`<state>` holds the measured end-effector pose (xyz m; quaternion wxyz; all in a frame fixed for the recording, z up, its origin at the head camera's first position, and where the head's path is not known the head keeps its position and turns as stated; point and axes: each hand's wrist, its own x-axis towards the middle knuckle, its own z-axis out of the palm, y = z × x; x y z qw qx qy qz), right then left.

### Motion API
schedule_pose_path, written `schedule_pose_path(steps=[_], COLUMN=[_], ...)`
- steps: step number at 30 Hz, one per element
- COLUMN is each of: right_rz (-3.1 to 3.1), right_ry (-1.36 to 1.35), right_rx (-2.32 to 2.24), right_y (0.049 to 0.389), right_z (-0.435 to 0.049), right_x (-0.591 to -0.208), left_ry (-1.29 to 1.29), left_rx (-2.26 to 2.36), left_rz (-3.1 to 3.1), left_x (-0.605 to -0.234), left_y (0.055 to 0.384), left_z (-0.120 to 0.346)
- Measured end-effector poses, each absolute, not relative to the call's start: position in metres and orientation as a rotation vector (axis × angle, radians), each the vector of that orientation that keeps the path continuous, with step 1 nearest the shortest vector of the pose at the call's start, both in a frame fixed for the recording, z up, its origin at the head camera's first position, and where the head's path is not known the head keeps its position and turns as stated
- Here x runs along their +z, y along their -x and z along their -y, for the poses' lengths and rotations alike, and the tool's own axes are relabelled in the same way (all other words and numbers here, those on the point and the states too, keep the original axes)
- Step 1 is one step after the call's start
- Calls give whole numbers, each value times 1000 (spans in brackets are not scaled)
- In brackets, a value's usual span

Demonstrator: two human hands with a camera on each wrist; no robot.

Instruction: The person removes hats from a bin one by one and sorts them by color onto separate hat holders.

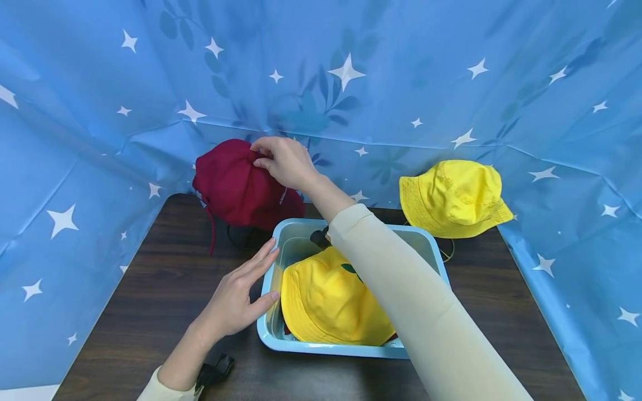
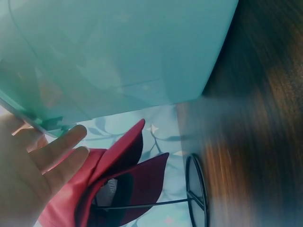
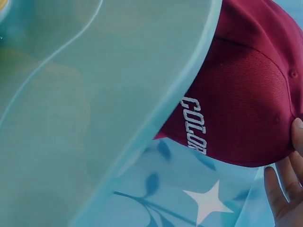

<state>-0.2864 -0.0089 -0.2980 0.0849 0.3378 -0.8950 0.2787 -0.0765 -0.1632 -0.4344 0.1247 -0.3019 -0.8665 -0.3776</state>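
Observation:
My right hand (image 1: 287, 160) pinches the top of a dark red baseball cap (image 1: 228, 184) at the back left. White letters (image 3: 194, 125) show on its front in the right wrist view. Two red brims, one above the other, appear in the left wrist view, with a black wire stand (image 2: 191, 194) under them. My left hand (image 1: 233, 301) lies with extended fingers along the left rim of a light blue plastic tub (image 1: 268, 334). In the tub is a yellow bucket hat (image 1: 331, 301), partly hidden by my right sleeve; bits of dark red show under it.
Another yellow bucket hat (image 1: 453, 197) sits at the back right on a wire stand (image 1: 448, 250). The dark wooden table (image 1: 135, 312) ends at a blue star-patterned cloth (image 1: 311, 72) behind and at both sides. A thin red cord (image 1: 212, 236) hangs from the red headwear.

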Motion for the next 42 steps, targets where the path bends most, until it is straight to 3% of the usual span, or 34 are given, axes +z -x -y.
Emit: schedule_pose_path(steps=[15,27,42], right_rz=[2828,2790,2732], right_ry=[-911,-929,-1002], right_rx=[816,996,701], right_y=[290,279,246], right_z=[1,-24,-65], right_x=[-301,-268,-227], left_ry=[877,861,867], left_rx=[-1120,-1132,-1151], left_rz=[2525,2515,2512], left_x=[-434,-435,-437], left_y=[77,76,77], left_z=[160,163,161])
